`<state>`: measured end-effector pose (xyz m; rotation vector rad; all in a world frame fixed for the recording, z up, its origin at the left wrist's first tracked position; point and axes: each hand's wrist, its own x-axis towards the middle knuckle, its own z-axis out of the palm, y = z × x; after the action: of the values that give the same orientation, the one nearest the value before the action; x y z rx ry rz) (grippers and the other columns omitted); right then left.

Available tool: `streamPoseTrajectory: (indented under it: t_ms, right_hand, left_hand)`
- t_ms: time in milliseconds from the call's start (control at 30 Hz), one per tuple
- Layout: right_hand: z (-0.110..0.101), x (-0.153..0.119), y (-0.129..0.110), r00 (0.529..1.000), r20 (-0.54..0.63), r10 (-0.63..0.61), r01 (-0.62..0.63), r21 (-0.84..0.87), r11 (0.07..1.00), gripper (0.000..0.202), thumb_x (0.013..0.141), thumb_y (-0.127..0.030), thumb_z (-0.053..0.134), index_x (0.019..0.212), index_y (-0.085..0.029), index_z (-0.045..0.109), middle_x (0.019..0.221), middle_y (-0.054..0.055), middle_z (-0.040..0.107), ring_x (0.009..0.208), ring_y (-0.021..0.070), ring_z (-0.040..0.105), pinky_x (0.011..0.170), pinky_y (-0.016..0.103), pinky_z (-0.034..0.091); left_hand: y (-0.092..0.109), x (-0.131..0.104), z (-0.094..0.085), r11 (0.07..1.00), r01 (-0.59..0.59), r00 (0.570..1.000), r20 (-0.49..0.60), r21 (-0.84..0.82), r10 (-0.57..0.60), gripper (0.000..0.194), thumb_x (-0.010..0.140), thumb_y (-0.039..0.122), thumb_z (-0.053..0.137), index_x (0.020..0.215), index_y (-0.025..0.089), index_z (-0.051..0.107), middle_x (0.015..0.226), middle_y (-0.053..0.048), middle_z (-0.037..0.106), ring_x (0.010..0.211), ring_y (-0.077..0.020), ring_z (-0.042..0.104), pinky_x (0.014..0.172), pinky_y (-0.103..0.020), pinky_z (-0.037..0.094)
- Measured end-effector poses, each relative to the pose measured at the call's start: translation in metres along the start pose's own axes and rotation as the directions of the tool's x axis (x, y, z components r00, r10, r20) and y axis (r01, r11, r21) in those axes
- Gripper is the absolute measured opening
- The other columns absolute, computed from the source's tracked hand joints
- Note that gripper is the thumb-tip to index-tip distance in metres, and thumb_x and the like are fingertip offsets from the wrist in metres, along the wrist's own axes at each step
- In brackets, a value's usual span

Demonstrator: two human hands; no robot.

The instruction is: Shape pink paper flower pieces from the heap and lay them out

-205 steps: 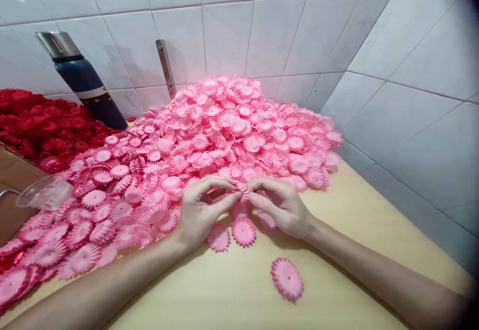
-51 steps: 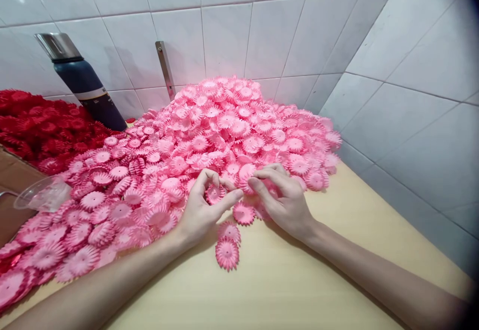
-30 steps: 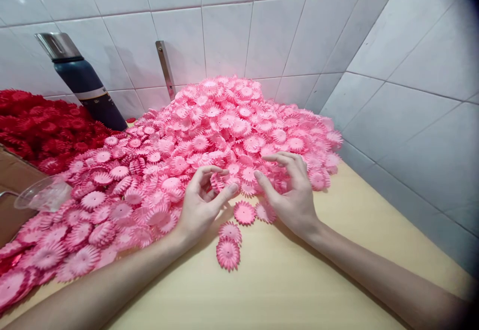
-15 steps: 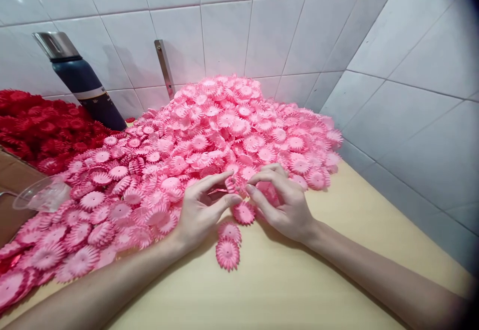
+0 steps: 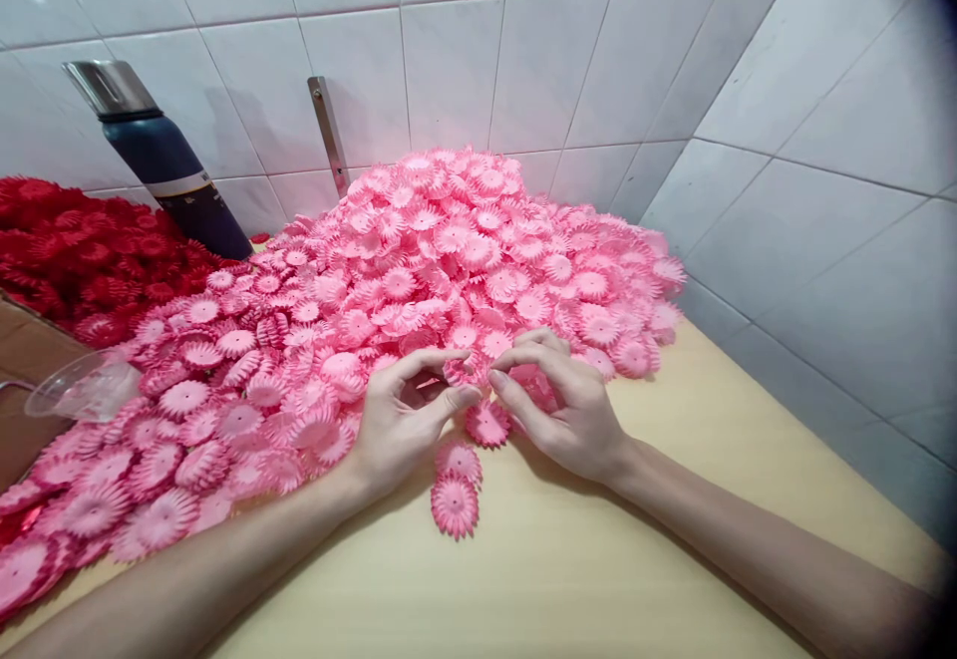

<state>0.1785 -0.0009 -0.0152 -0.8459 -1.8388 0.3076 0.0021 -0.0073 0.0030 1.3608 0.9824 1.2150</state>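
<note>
My left hand [image 5: 408, 420] has thumb and forefinger curled around a small pink petal disc [image 5: 462, 371]. Just right of it, my right hand [image 5: 564, 405] has its thumb and forefinger tips pressed together at the disc's right side; what they pinch is too small to make out. Pink discs show behind its curled fingers. Below the fingertips a darker pink disc [image 5: 488, 423] lies on the table, with two overlapping discs [image 5: 455, 504] nearer to me. Behind both hands rises a large heap of pink discs [image 5: 456, 240].
At the left are a red heap [image 5: 90, 250], a dark blue bottle [image 5: 175, 175] with a steel cap, a clear plastic cup [image 5: 94, 390] and a cardboard box [image 5: 34, 350]. A metal strip [image 5: 327, 131] stands against the tiled wall [image 5: 560, 61]. The table [image 5: 598, 559] is pale wood.
The small disc between the fingers has turned from nearly upright to a flatter tilt. Both hands have barely moved.
</note>
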Motion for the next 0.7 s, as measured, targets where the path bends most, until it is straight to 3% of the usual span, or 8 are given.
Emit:
streamPoseTrajectory:
  t_ms: [167,367,567,700]
  right_hand:
    - [0.0,-0.0002,0.0004,1.0,0.005,-0.004,0.004,0.009,1.0,0.011,0.084,-0.007,0.06,0.087,-0.018,0.058,0.077,0.006,0.064,0.077,0.0202,0.053,0.07,0.04,0.043]
    - [0.0004,0.0,0.0001,1.0,0.004,-0.004,0.004,0.011,1.0,0.011,0.084,-0.007,0.06,0.087,-0.018,0.058,0.076,0.006,0.064,0.076,0.0201,0.053,0.069,0.04,0.043]
    - [0.0006,0.0,0.0004,1.0,0.006,-0.009,0.008,0.025,1.0,0.012,0.084,-0.007,0.06,0.089,-0.018,0.059,0.078,0.005,0.064,0.077,0.0201,0.054,0.069,0.04,0.043]
    - [0.0002,-0.0005,0.0014,1.0,0.008,-0.011,0.01,0.029,1.0,0.014,0.084,-0.006,0.06,0.091,-0.018,0.059,0.079,0.005,0.064,0.078,0.0197,0.054,0.07,0.039,0.044]
  left_hand:
    - [0.0009,0.0014,-0.0013,1.0,0.013,1.0,-0.001,0.012,-0.013,0.02,0.073,0.025,0.076,0.088,0.013,0.069,0.073,-0.002,0.07,0.062,-0.0119,0.066,0.06,-0.022,0.055]
    - [-0.0007,0.002,-0.0032,1.0,0.01,0.998,0.06,0.017,-0.011,0.016,0.078,0.025,0.072,0.089,0.014,0.07,0.069,-0.001,0.07,0.062,-0.0107,0.067,0.059,-0.018,0.055]
    - [0.0002,0.0001,-0.0013,0.969,0.138,0.983,0.149,-0.203,-0.109,0.038,0.076,0.024,0.074,0.113,0.019,0.064,0.072,0.003,0.067,0.064,-0.0136,0.069,0.064,-0.03,0.063]
    - [-0.0049,0.0005,-0.0021,0.953,0.159,0.973,0.204,-0.256,-0.108,0.045,0.072,0.017,0.077,0.116,0.02,0.065,0.081,-0.001,0.072,0.068,-0.0142,0.071,0.067,-0.028,0.062]
